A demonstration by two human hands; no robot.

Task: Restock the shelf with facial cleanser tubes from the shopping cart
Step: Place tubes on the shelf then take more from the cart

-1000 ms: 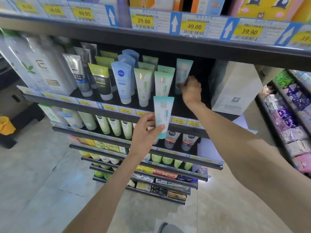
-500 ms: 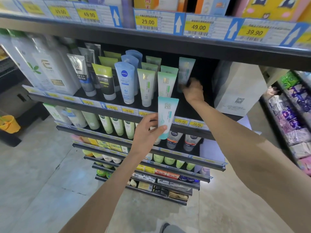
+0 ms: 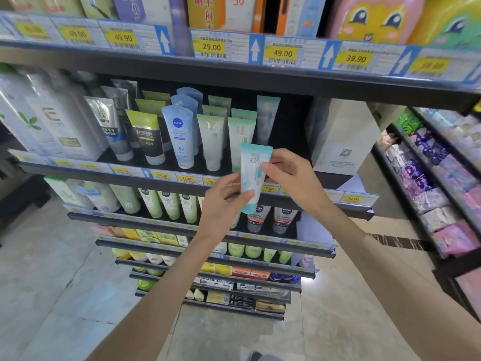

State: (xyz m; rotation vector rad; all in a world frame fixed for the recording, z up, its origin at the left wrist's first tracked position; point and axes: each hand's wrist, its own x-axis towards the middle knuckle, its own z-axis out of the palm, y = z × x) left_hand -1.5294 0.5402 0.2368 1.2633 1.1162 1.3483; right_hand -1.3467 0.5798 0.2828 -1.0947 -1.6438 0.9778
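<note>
While both hands work together, the left hand (image 3: 223,201) pinches the teal cleanser tube (image 3: 253,177) low down and the right hand (image 3: 289,173) closes its fingers on its side, just before the shelf (image 3: 338,179), cap down, probably to stand it there.

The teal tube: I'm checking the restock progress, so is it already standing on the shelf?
No, the teal tube is held in front of the shelf edge by the left hand and right hand.

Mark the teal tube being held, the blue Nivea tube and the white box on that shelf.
teal tube (image 3: 253,175), head view, printed front.
blue Nivea tube (image 3: 179,136), head view, label.
white box (image 3: 343,136), head view, front face.
</note>
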